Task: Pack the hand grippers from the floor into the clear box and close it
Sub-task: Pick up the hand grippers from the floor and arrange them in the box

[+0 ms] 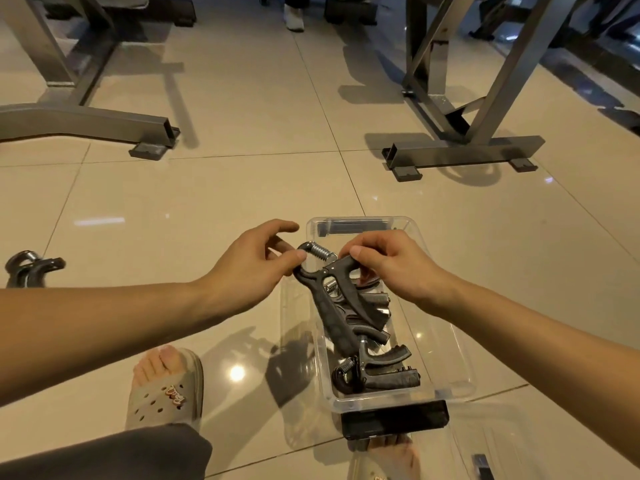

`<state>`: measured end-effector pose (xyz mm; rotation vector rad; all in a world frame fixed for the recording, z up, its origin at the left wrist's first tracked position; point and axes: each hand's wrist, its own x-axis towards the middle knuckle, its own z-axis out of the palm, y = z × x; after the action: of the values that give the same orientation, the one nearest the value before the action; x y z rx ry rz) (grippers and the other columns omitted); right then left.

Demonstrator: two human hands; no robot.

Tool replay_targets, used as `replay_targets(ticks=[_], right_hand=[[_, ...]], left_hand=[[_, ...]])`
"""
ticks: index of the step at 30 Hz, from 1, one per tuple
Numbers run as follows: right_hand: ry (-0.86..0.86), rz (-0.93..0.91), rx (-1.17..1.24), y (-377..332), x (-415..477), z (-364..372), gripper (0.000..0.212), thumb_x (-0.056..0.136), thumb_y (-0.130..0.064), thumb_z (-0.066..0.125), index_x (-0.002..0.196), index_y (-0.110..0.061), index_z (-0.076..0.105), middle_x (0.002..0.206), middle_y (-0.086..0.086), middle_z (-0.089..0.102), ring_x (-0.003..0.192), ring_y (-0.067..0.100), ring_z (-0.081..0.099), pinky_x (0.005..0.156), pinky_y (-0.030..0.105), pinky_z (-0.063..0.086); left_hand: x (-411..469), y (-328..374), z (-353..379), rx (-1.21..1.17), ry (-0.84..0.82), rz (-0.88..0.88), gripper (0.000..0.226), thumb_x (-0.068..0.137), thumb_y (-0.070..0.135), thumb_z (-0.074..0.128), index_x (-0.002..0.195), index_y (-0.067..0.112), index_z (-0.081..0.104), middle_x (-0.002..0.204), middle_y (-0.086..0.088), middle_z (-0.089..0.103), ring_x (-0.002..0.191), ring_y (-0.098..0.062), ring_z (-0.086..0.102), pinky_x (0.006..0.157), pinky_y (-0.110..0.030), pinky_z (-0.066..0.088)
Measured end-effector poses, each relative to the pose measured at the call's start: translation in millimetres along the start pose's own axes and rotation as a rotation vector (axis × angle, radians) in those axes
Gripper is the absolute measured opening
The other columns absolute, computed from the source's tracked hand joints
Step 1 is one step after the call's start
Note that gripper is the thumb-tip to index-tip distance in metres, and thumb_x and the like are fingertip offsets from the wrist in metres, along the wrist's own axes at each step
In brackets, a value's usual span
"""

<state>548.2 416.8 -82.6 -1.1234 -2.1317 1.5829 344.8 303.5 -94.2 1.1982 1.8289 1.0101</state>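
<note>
Left grip (249, 268), right grip (391, 268) both clamping gripper (334, 313) over box (450, 344); risk: tangling with packed grippers (377, 372), stacking proud, blocking lid (502, 438).

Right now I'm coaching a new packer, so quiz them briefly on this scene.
1. How many hands hold the gripper over the box? A one, B two, C none.
2. True or false: the box is closed.
3. Fill in: loose grippers lie on the floor to the person's ____.
Key: 1 B, the left hand and right hand both pinch it. 2 false, the lid lies off the box. 3 left.
</note>
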Motion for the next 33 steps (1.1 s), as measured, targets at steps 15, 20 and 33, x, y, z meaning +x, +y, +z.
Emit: replay_targets(ticks=[15,20,33], right_hand=[[0.034,0.092,0.239,15,15,-7,0.006,0.101,-0.019,0.058,0.104,-0.015,0.061,0.078,0.004,0.06,0.064,0.012,0.054,0.063,0.026,0.046],[-0.019,0.21,0.297,14,15,-6,0.004,0.099,-0.022,0.061,0.099,-0.018,0.06,0.074,0.001,0.06,0.058,0.011,0.052,0.057,0.024,0.043],[-0.324,0.199,0.069,4,7,-18,0.04,0.098,-0.043,0.059,0.117,-0.009,0.068,0.096,0.008,0.066,0.084,0.021,0.06,0.081,0.035,0.046]], left_hand=[[-18,-6,-1,0.458,-0.084,0.581,0.052,0.086,0.046,0.072,0.133,0.033,0.053,0.111,0.021,0.055,0.09,-0.003,0.058,0.071,-0.018,0.048],[-14,-2,-3,0.616,-0.064,0.804,0.038,0.094,0.048,0.061,0.12,0.021,0.062,0.123,0.001,0.058,0.103,-0.017,0.06,0.076,-0.037,0.055],[-1,-3,-8,0.677,-0.109,0.685,0.035,0.1,0.05,0.036,0.101,0.023,0.059,0.081,0.015,0.058,0.068,-0.006,0.047,0.061,-0.027,0.042]])
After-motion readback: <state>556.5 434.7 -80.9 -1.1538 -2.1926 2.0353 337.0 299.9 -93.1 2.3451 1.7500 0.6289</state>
